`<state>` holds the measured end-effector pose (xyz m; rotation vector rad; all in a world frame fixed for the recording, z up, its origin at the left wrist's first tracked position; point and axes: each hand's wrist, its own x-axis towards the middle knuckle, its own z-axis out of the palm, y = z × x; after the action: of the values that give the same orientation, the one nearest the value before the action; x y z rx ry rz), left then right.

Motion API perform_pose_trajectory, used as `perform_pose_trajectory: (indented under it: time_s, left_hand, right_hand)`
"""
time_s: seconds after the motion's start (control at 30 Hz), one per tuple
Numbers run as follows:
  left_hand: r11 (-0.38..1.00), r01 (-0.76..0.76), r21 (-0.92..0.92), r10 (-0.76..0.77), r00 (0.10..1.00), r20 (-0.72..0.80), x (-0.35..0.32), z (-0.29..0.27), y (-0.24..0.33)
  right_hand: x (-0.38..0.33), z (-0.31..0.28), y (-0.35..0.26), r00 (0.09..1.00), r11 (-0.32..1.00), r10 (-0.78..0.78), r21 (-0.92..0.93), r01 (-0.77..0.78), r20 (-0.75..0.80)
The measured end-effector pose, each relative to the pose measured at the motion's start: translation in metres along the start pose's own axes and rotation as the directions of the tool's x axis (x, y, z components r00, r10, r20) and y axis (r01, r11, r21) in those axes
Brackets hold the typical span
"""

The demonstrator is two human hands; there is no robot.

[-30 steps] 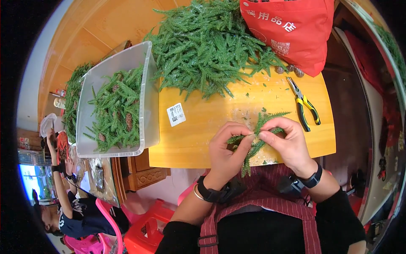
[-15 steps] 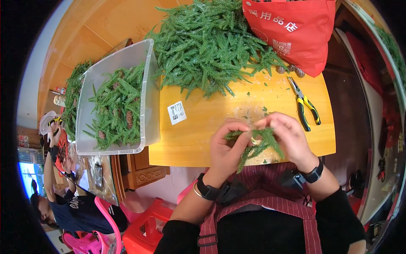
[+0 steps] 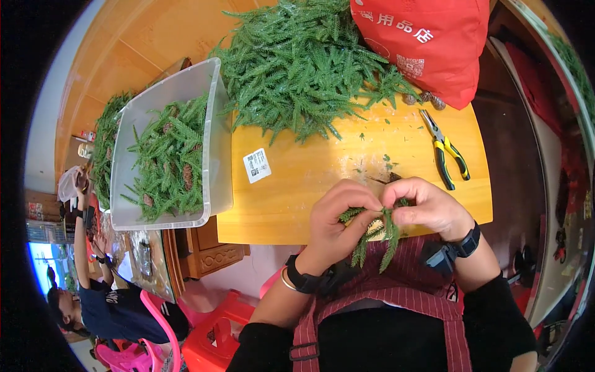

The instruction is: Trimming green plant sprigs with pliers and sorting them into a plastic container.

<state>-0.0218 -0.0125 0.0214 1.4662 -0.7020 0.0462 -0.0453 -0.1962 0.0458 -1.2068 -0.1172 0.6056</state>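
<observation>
My left hand [image 3: 338, 226] and my right hand [image 3: 427, 208] meet over the near edge of a yellow wooden table [image 3: 297, 186]. Together they pinch a small bunch of green fir sprigs [image 3: 375, 239], whose tips hang down toward my striped apron. The fingertips of both hands close on the top of the bunch. A big heap of the same green sprigs [image 3: 304, 62] lies at the far side of the table.
A clear plastic bin [image 3: 167, 149] with sprigs and pine cones sits at the table's left edge. Yellow-handled pliers [image 3: 446, 152] lie at the right, near a red bag [image 3: 427, 43]. A small white label [image 3: 256, 165] lies mid-table. Another person [image 3: 99, 297] works at lower left.
The sprigs stood spread upward between my hands a second ago; now they hang downward in a tighter bunch, and both hands have drawn closer together near the table edge.
</observation>
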Motion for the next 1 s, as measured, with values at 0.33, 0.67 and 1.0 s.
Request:
perform_pose_trajectory:
  time_s: [0.33,0.67,1.0]
  left_hand:
    - [0.973,0.231,-0.016,-0.231,0.973,0.008,-0.002,-0.001,0.005]
    - [0.878,0.431,-0.208,-0.449,0.892,-0.048,-0.004,0.004,0.001]
    - [0.842,0.373,-0.389,-0.460,0.873,-0.160,-0.006,0.010,0.004]
  right_hand:
    - [-0.001,0.007,-0.009,0.976,0.885,-0.211,-0.435,0.169,-0.050]
    - [0.010,0.010,0.005,0.654,-0.017,-0.738,-0.974,0.224,0.164]
    - [0.006,0.002,-0.006,0.886,0.640,-0.442,-0.741,0.201,-0.142]
